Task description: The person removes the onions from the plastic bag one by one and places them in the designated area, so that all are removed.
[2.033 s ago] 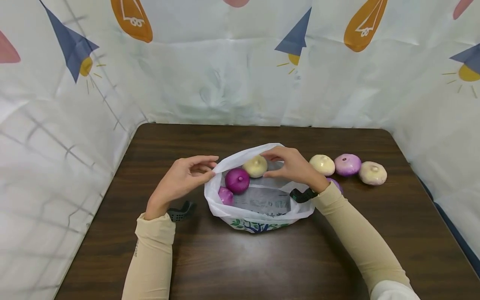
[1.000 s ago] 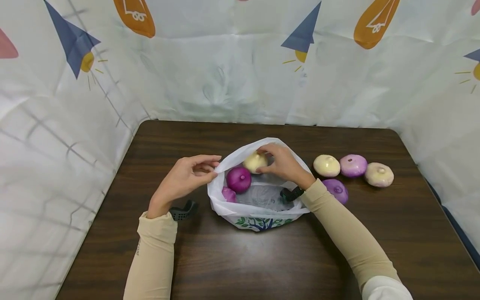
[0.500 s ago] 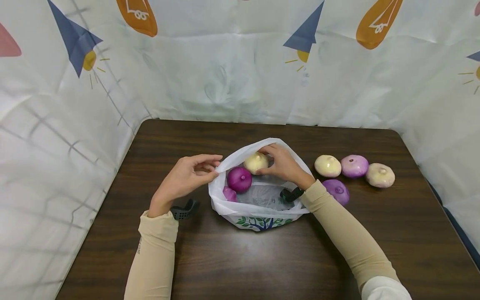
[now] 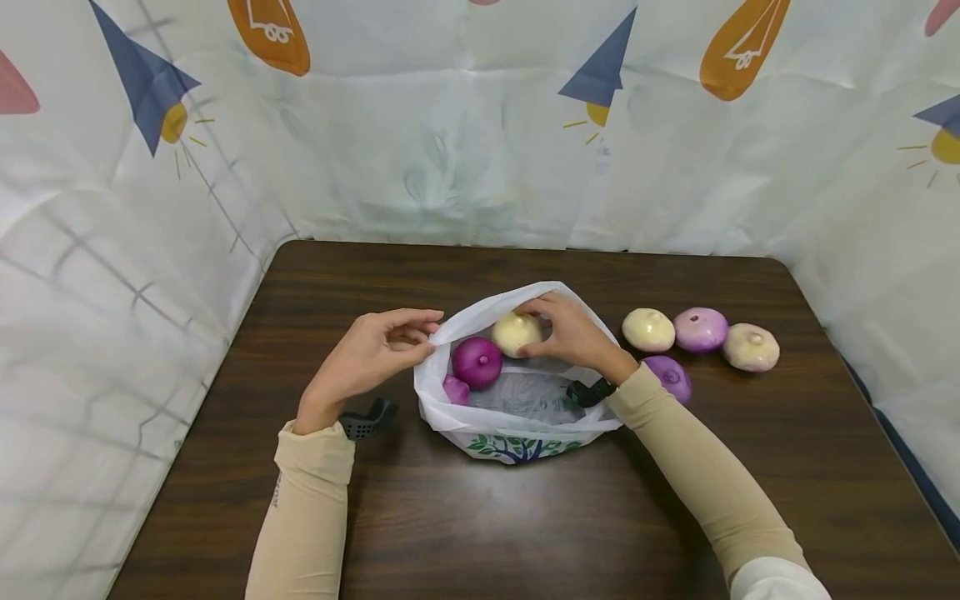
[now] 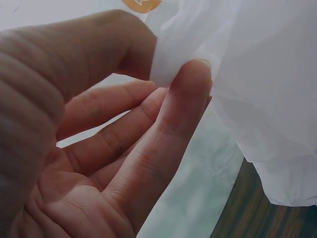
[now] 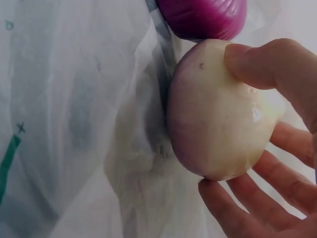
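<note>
A white plastic bag (image 4: 450, 421) with a printed tree stands with its mouth spread on the dark table. At its left rim my left hand (image 4: 372, 350) pinches the plastic between thumb and index finger; the left wrist view shows the thumb (image 5: 185, 94) pressed on the film. Reaching into the bag, my right hand (image 4: 572, 333) holds a pale, peeled onion (image 4: 515, 335), thumb on one side and fingertips on the other. Beside that onion lies a dark purple onion (image 4: 477, 362), also seen as a purple onion (image 6: 208, 17) in the right wrist view. A lighter purple onion (image 4: 456, 389) sits at the bag's left wall, partly hidden.
Right of the bag, on the wooden table (image 4: 480, 525), lie a cream onion (image 4: 648, 330), a light purple onion (image 4: 701, 329), a whitish onion (image 4: 752, 347) and a purple onion (image 4: 669, 377) partly behind the right sleeve. A patterned white curtain (image 4: 480, 167) hangs behind.
My right hand has moved left onto the pale onion and gripped it. In the last half second the onion has shifted slightly right and nearer. My left hand stays at the rim.
</note>
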Action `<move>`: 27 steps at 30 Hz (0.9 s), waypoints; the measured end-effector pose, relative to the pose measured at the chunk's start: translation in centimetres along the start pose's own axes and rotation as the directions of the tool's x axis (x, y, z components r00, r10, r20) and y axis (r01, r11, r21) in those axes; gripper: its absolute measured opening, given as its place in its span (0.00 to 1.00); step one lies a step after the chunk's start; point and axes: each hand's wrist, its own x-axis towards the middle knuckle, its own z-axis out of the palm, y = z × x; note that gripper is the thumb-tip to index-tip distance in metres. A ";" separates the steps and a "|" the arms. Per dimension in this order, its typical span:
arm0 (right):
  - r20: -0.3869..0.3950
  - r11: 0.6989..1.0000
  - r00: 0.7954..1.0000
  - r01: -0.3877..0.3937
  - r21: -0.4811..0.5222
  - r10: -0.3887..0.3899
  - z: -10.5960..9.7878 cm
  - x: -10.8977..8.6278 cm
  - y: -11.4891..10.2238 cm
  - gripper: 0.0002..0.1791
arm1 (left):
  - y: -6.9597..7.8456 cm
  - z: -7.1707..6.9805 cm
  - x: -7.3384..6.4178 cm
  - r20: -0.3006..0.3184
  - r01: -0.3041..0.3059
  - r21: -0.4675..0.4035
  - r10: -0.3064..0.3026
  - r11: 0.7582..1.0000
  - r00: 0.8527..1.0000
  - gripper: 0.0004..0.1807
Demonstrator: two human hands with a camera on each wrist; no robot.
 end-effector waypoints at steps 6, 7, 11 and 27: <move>0.000 1.000 1.000 -0.004 0.028 0.004 -0.6 -1.0 -0.2 0.32 | 0.1 0.1 0.0 0.001 -0.009 0.010 0.009 1.000 1.000 0.24; -0.001 0.999 1.000 -0.003 0.035 0.003 -0.7 -1.1 -0.2 0.32 | 0.1 0.1 0.0 0.001 -0.010 0.011 0.010 1.000 1.000 0.24; -0.001 0.999 1.000 -0.003 0.044 0.003 -1.1 -1.6 -0.4 0.31 | 0.0 0.1 -0.1 0.001 -0.010 0.010 0.010 1.000 1.000 0.24; -0.017 0.985 1.000 0.001 0.173 0.002 -2.2 -3.9 -0.5 0.32 | -0.1 0.2 0.1 0.006 -0.023 0.009 0.023 1.000 1.000 0.24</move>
